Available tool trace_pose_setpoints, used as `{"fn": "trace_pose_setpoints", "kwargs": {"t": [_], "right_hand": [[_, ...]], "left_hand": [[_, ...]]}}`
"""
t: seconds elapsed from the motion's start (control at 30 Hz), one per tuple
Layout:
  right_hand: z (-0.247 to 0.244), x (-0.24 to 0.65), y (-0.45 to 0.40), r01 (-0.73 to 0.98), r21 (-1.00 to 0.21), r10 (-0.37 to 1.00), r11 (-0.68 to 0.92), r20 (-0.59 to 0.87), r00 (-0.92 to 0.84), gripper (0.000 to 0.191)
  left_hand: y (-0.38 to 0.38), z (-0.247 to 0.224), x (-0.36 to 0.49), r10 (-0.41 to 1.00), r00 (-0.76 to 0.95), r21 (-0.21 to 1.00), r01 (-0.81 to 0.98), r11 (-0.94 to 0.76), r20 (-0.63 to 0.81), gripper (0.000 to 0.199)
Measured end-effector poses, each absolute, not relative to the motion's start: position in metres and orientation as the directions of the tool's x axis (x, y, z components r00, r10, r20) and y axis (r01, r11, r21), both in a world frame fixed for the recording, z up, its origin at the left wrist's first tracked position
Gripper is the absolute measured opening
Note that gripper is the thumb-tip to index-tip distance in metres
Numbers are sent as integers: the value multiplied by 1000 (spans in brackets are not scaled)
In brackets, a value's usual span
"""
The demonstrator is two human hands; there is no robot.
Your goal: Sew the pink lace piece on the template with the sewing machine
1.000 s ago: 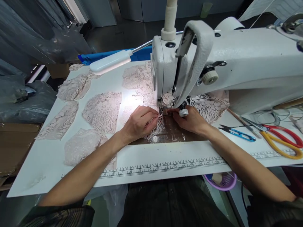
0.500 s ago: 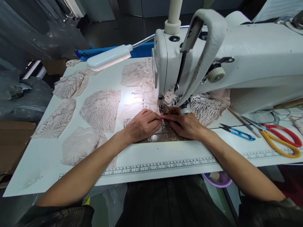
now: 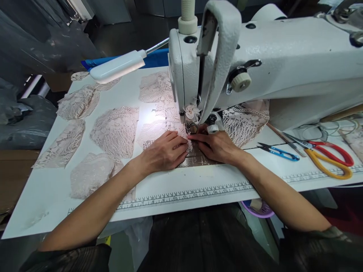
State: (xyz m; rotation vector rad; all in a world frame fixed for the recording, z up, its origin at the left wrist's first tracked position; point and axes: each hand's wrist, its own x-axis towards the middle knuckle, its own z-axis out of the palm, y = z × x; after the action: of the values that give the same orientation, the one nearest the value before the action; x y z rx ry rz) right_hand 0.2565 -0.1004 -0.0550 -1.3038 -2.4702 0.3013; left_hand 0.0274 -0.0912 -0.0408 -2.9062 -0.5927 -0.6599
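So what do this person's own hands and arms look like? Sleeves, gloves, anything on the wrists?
Left hand and right hand: ungloved, forearms bare, no watch or bracelet showing on either wrist. Left sleeve: dark fabric with faint lighter stripes, ending near the elbow. Right sleeve: also dark, ending near the elbow; pattern too blurred to tell.

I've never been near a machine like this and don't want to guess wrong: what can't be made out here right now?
All in the head view:
- Lace under the left hand: covered by that hand.
- Whether the right hand pinches or presses: too small, hidden by its fingers.
- Sewing machine, far right end: cut off by the right edge.
- Purple basket, upper part: hidden by the table.
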Motion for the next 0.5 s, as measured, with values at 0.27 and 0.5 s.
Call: {"fn": "trace_pose_setpoints", "kwargs": {"t": [0.27,0.5], "right_hand": [[-52,257,-99,680,-495,839,541,268,-473,36],[-44,262,-94,625,-615,876,480,297,-380,26]], "left_hand": [[-95,-34,28,346,850,-28,388,-921,397,13],[-93,-36,26,373,832,67,381,-922,411,13]]}}
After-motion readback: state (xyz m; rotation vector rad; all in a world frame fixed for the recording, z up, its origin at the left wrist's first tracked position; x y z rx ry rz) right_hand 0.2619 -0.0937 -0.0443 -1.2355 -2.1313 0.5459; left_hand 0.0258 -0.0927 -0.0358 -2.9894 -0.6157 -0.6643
